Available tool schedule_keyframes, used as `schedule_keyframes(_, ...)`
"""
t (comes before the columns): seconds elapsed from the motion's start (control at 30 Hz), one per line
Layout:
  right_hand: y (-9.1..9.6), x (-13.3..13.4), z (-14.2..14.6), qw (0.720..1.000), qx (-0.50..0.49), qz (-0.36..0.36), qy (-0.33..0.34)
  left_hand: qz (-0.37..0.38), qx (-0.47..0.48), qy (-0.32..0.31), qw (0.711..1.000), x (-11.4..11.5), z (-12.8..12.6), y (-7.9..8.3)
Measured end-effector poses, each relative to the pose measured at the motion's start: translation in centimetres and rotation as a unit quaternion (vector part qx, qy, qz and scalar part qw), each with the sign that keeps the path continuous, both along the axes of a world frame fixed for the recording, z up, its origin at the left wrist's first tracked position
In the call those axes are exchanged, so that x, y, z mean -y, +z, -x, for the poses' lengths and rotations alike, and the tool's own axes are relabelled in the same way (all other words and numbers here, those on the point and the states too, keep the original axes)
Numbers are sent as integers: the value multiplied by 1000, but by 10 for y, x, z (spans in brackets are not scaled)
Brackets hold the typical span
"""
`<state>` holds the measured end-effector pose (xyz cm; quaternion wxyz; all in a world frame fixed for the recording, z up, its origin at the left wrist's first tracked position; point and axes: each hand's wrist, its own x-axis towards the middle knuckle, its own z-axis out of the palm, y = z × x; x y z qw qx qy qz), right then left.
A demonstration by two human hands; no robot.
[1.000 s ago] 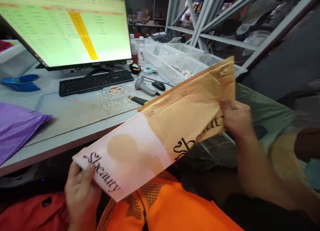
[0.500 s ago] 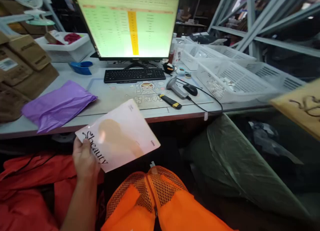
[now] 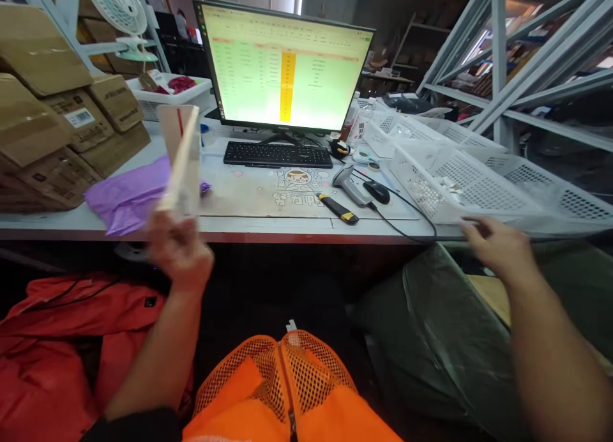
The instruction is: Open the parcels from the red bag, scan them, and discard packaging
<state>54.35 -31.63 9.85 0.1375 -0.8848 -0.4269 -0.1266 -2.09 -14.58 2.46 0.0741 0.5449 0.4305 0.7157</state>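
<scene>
Fingers [image 3: 175, 241] of left hand [image 3: 184, 257] pinch the pink box [image 3: 181, 158] upright above — right hand [image 3: 498, 250] spread, empty.

Chinese chars on desk mat [image 3: 268, 196], illegible; carton label [image 3: 79, 117] too small.

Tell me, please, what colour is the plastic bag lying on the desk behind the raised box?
Purple, clearest in the head view, just left of the keyboard.

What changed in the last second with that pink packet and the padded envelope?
The left hand pulled the flat pink packet out of the tan padded envelope and swung it up on edge. The right hand let the envelope go and is now empty. Black keyboard unmoved.
</scene>
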Motion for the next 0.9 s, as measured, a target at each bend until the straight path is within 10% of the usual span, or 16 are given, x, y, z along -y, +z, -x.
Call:
schedule_keyframes(0.2, -16, -167, 96, 984, -70, 99, 132, 152, -424, -161, 878, -24, -102, -25)
schedule_keyframes(0.37, -35, -228, 138, 979, -77, 160, 96, 196, -442, -262, 835, -38, -133, -29)
schedule_keyframes(0.5, -20, -240, 147, 979, -80, 167, 80, 165, -334, -348, 860, -56, -119, -20)
schedule_keyframes(0.6, 10, -233, 141, 967, -152, 168, 119, 148, -240, -250, 926, -87, -82, -11)
schedule_keyframes(0.73, 53, -208, 143, 880, -348, 209, 248, 171, -226, -73, 956, -138, -25, -9)
schedule_keyframes(0.9, 73, -191, 182, 799, -419, 309, 301, 278, -227, -96, 928, -166, 0, -26)
